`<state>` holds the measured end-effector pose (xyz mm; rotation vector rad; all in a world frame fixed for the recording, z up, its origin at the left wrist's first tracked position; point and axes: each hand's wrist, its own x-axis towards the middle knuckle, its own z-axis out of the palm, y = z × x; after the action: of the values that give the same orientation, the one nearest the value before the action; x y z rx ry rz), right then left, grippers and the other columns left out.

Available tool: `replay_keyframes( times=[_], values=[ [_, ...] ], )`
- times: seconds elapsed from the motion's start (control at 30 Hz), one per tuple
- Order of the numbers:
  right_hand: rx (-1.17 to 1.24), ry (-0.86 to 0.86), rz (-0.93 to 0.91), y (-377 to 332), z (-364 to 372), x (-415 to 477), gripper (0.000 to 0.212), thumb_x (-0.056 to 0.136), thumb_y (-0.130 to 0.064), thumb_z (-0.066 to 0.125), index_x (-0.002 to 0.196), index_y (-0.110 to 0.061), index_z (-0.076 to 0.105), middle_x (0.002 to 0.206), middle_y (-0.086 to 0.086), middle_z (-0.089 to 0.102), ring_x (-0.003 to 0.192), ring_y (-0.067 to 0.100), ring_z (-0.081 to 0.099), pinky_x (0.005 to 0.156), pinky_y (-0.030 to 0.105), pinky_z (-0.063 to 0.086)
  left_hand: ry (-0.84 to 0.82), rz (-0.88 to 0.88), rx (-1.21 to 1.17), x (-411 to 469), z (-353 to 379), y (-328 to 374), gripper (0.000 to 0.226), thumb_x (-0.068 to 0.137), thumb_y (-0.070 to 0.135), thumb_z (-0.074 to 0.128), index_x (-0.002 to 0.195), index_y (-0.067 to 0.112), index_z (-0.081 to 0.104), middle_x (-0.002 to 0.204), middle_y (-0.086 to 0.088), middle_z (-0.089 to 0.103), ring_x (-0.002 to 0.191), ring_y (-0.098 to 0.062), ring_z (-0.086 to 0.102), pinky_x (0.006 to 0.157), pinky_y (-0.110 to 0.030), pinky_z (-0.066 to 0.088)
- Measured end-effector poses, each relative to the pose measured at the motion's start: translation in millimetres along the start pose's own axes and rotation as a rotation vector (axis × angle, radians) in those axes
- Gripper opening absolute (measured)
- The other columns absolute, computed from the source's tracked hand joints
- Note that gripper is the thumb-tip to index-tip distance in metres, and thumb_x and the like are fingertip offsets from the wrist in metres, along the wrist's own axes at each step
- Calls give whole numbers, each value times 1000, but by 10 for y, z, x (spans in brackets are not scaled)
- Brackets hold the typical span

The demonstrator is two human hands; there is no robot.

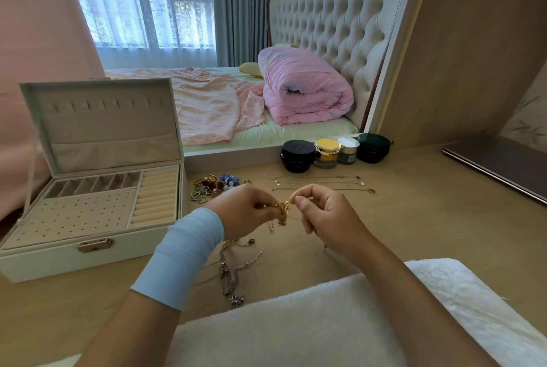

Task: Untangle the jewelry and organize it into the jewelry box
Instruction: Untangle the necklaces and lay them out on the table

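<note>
Gold tangle [282, 211] held up btwn both hands, just above desk [414, 218], right of jewelry box [88, 260].
L hand [245, 212]: fingers curled, thumb + fingertips pinching the tangle; pale blue band [183, 257] on wrist. R hand [325, 215]: thumb + forefinger pinched on a fine strand at tangle's right edge, other fingers curled in. Short chain ends hanging below tangle. Box at left on desk, lid up; ring rolls on right side, holed pad in front, row of slots behind. Silver chains [233, 275] lying loose on desk under L wrist. Pile of rings/charms [213, 186] beyond L hand, near box. Thin chains [322, 184] laid out straight, side by side, beyond R hand. Four cosmetic jars [299, 156] further back. White fluffy fabric [325, 322] at near edge.
</note>
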<state>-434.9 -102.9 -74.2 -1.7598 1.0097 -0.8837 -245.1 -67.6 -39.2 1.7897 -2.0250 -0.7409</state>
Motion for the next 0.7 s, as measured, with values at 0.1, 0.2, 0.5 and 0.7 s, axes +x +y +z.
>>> replay_keyframes(
  times=[0.1, 0.2, 0.5, 0.7],
  values=[
    [-47, 22, -52, 24, -7, 12, 8, 100, -21, 60, 98, -20, 68, 60, -6, 58, 51, 6, 49, 53, 21, 44, -88, -12, -41, 1, 5, 9, 20, 97, 40, 51, 100, 43, 71, 91, 8, 67, 76, -16, 60, 86, -36, 54],
    [-136, 42, -93, 50, -22, 13, 3, 97, -21, 66, 97, -24, 68, 56, -8, 54, 52, 9, 46, 53, 27, 44, -102, -40, 14, 20, 29, 3, 24, 98, 41, 48, 109, 40, 70, 114, 11, 56, 104, -13, 55, 102, -36, 43],
    [-424, -124, -4, 55, -105, -17, 19, 79, -26, 85, 80, -27, 66, 92, -13, 65, 63, -1, 49, 70, 29, 50, 102, -97, 373, 4, 33, -37, 26, 99, 45, 42, 102, 44, 67, 76, 19, 63, 65, 0, 57, 59, -21, 49],
    [-373, -317, 126, -42, -151, -57, 18, 77, -36, 85, 94, -38, 80, 105, -22, 67, 97, -5, 59, 86, 21, 45, 132, -52, 323, -44, -17, 61, 27, 98, 40, 42, 87, 42, 66, 63, 17, 57, 54, -3, 53, 58, -22, 46]
  ],
)
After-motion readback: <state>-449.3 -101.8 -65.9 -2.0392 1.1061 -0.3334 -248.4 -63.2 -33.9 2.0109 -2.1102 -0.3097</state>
